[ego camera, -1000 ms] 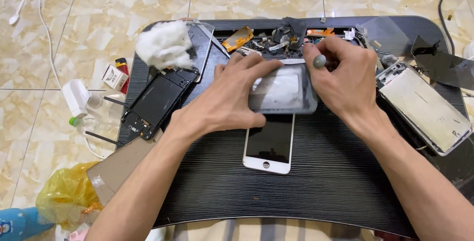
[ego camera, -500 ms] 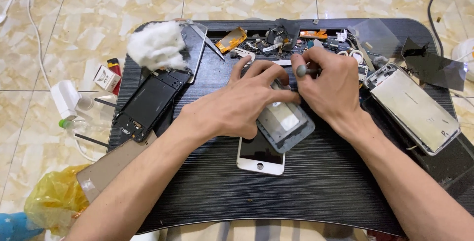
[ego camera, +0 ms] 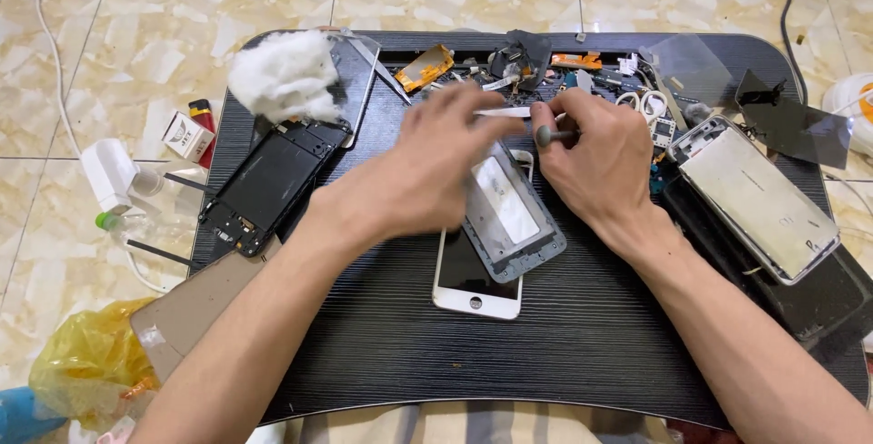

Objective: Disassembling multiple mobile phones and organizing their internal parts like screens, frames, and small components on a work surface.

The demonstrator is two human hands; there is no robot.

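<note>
Now the left hand [ego camera: 427,176] has lifted, uncovering the grey phone frame [ego camera: 511,212]

A glossy tiled floor [ego camera: 164,8] in mottled beige and cream is reflecting soft, even light. A low black bench [ego camera: 582,353] with a ribbed top and rounded corners is sitting on it. A white cable [ego camera: 50,53] is trailing across the tiles at left.

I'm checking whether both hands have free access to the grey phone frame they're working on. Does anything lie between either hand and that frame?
Nothing visible does. The left hand lies directly over the upper part of the grey phone frame, and the right hand, gripping a small tool, sits at its upper right edge. The white phone lies underneath the frame.
</note>
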